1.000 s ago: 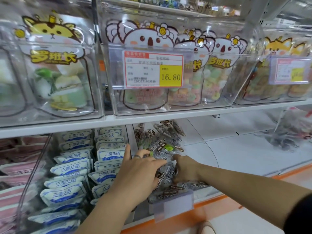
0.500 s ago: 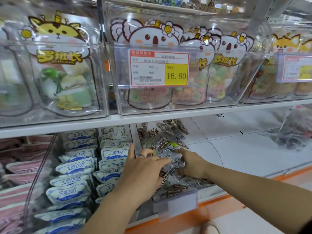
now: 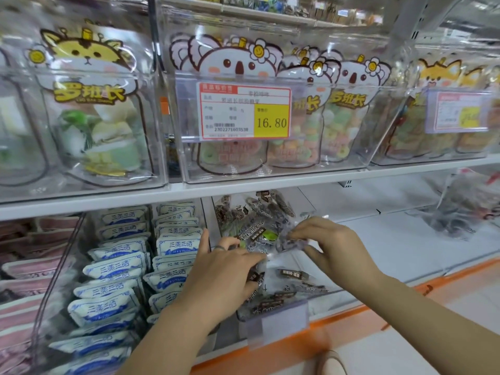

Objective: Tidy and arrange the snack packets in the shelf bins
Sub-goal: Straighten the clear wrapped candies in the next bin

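Note:
A clear bag of dark-wrapped snacks (image 3: 261,235) stands in the lower-shelf bin (image 3: 276,318), with more of the same bags (image 3: 254,209) behind it and loose dark packets (image 3: 293,274) lying on the bin floor. My left hand (image 3: 227,269) reaches into the bin and its fingers rest against the bag's left lower side. My right hand (image 3: 328,246) pinches the bag's right edge between thumb and fingers, holding it upright.
Blue-and-white packets (image 3: 113,266) fill the bin to the left, pink packets (image 3: 21,269) beyond them. Koala-print candy bags (image 3: 238,63) sit in the upper bin behind a 16.80 price tag (image 3: 244,113). More dark bags (image 3: 465,209) lie at the right.
My right hand has risen from low in the bin and now pinches the bag's right edge, lifting it upright. The left hand stays against the bag's left side.

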`<move>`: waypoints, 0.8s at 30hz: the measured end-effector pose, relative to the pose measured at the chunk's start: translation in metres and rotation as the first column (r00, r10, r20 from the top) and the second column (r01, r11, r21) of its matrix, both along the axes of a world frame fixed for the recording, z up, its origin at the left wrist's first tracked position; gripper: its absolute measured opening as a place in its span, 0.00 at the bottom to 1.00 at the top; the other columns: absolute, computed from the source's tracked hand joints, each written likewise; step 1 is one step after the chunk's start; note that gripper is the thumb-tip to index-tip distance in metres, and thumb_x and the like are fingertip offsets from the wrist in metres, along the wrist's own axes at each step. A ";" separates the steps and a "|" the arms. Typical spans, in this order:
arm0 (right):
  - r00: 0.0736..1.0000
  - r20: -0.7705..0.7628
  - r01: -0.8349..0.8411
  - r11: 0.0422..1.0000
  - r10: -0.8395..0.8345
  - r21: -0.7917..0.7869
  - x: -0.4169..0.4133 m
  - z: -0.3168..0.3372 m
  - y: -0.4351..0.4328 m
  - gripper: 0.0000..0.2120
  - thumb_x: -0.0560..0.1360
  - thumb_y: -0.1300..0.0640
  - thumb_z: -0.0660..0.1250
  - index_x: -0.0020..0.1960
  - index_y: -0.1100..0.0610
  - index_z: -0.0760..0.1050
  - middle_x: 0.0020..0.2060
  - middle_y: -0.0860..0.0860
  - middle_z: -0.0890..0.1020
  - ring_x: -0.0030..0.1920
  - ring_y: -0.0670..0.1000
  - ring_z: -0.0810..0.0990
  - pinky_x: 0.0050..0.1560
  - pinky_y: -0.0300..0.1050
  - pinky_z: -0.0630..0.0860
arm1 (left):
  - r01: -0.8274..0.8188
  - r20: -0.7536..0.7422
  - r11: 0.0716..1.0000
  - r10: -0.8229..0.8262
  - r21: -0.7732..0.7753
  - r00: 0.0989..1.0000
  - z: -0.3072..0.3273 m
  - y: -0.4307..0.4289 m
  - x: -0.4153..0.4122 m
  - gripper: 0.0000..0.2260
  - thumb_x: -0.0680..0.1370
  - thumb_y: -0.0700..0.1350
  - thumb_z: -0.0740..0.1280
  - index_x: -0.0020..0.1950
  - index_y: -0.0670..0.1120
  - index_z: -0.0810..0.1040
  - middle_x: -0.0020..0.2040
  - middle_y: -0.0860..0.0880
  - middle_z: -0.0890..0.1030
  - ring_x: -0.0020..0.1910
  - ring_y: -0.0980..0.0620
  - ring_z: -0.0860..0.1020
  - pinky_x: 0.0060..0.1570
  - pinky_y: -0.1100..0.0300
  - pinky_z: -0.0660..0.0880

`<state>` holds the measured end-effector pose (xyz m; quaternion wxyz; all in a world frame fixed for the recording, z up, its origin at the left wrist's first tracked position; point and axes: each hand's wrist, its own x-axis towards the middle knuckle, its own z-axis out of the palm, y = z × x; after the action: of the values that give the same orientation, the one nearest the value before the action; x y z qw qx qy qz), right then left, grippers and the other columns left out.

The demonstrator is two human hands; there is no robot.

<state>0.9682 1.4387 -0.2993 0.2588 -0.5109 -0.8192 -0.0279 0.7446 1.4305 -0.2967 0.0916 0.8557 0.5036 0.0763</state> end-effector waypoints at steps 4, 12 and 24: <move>0.943 -0.330 -0.015 0.995 0.046 0.094 0.008 -0.002 -0.023 0.15 0.68 0.69 0.68 0.49 0.54 0.82 0.53 0.43 0.80 0.49 0.34 0.77 0.46 0.25 0.70 | -0.018 0.110 0.999 0.022 -0.036 0.994 0.007 -0.001 -0.002 0.18 0.78 0.60 0.58 0.68 0.63 0.68 0.66 0.63 0.71 0.71 0.60 0.60 0.72 0.47 0.35; 0.764 -0.631 -0.252 0.963 0.136 -0.099 -0.008 0.015 -0.054 0.26 0.68 0.72 0.58 0.53 0.47 0.80 0.58 0.41 0.79 0.61 0.45 0.77 0.55 0.30 0.71 | 0.071 0.689 0.955 0.156 -0.288 0.708 0.016 -0.012 0.013 0.25 0.75 0.63 0.59 0.72 0.61 0.62 0.54 0.66 0.75 0.54 0.69 0.73 0.52 0.74 0.68; 0.859 -0.511 -0.186 0.905 -0.040 -0.383 -0.003 0.043 -0.023 0.31 0.64 0.51 0.78 0.65 0.44 0.70 0.55 0.40 0.81 0.56 0.38 0.78 0.54 0.37 0.76 | 0.048 0.668 0.960 0.155 -0.275 0.728 0.017 -0.007 0.017 0.16 0.75 0.49 0.70 0.57 0.66 0.71 0.54 0.63 0.78 0.54 0.63 0.76 0.56 0.61 0.74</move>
<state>0.9649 1.4153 -0.2562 0.3499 -0.5112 -0.7279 0.2939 0.7620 1.4236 -0.2800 0.3850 0.7313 0.4647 0.3179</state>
